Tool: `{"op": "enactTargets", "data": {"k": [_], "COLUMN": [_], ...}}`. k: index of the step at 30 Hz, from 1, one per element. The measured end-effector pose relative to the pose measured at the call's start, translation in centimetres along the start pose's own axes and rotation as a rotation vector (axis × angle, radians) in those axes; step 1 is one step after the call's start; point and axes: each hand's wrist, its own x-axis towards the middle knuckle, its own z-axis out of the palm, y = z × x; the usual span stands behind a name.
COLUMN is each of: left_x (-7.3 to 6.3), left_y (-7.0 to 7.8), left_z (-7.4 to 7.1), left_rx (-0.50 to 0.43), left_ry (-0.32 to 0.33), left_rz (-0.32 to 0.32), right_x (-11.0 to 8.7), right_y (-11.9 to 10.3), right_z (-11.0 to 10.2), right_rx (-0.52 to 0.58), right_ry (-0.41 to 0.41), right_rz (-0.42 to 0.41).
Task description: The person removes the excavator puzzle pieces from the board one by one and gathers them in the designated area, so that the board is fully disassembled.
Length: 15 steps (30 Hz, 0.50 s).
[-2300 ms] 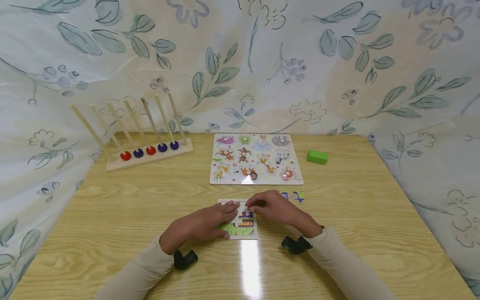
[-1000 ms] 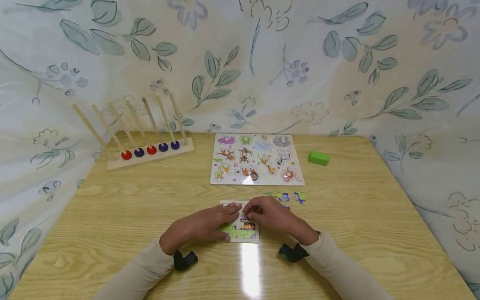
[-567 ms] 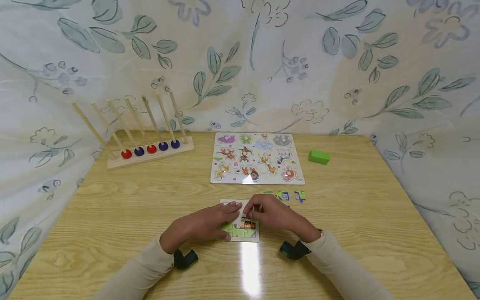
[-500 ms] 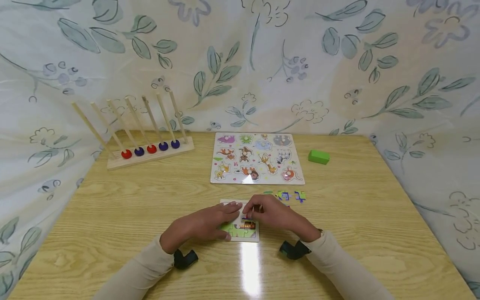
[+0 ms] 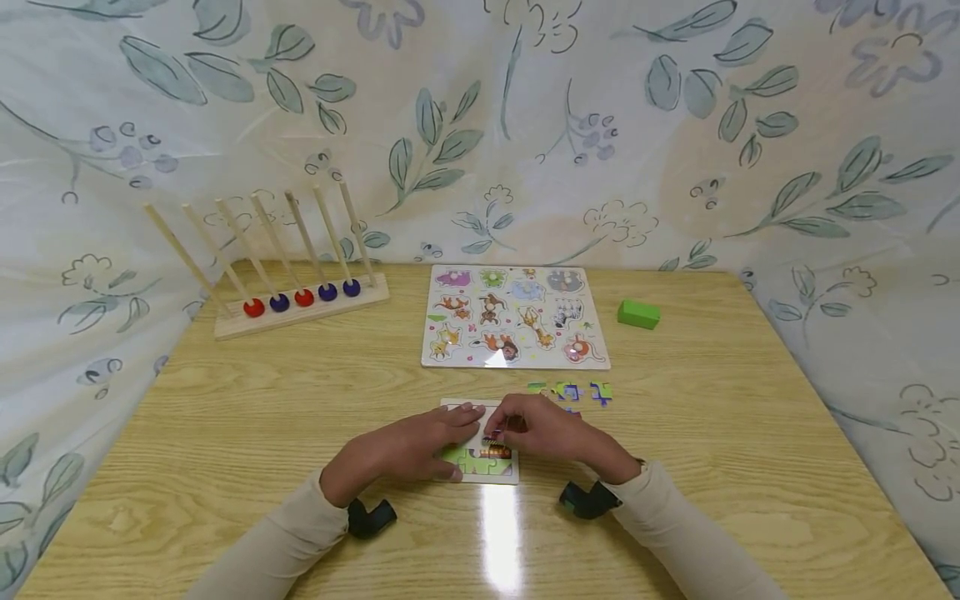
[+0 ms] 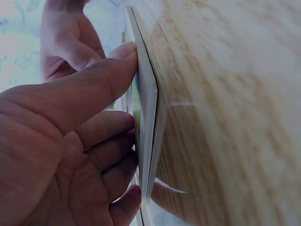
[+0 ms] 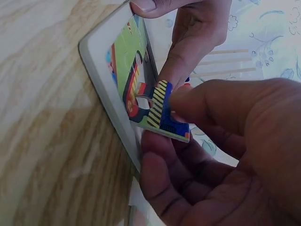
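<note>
A small jigsaw tray [image 5: 476, 477] lies on the table, with green and orange-red pieces fitted along its near side. My left hand [image 5: 408, 446] rests on the tray's left part, fingers extended, thumb at the near edge; the left wrist view shows the thumb [image 6: 101, 87] against the tray's rim. Between thumb and fingers, my right hand [image 5: 551, 429] pinches a jigsaw piece [image 7: 157, 106], blue with yellow-and-black stripes. In the right wrist view this piece is tilted, its lower end close to the fitted pieces; whether it touches them I cannot tell.
Several loose jigsaw pieces [image 5: 600, 392] lie beyond my right hand, one partly hidden by it. Farther back are an animal peg puzzle board [image 5: 513, 358] and a green block [image 5: 638, 314]. A wooden peg stand [image 5: 300, 315] with red and blue beads stands at the back left.
My right hand has come slightly down and nearer over the tray, and the striped piece has shifted and tilted in its fingers. The left hand has stayed on the tray.
</note>
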Motion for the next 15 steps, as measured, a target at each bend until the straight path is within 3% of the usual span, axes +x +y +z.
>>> {"op": "enactTargets", "data": {"k": [8,15], "left_x": [0.0,-0.2], "left_y": [-0.1,-0.1], "left_z": [0.1,0.0], "left_rx": [0.001,-0.017], "left_ry": [0.009,0.012], "left_rz": [0.021,0.014], "right_x": [-0.3,-0.7], "right_y": [0.3,0.5], "right_z": [-0.6,-1.3], "right_rx": [-0.026,0.007], "right_ry": [0.08,0.093], "right_rz": [-0.022,-0.006]}}
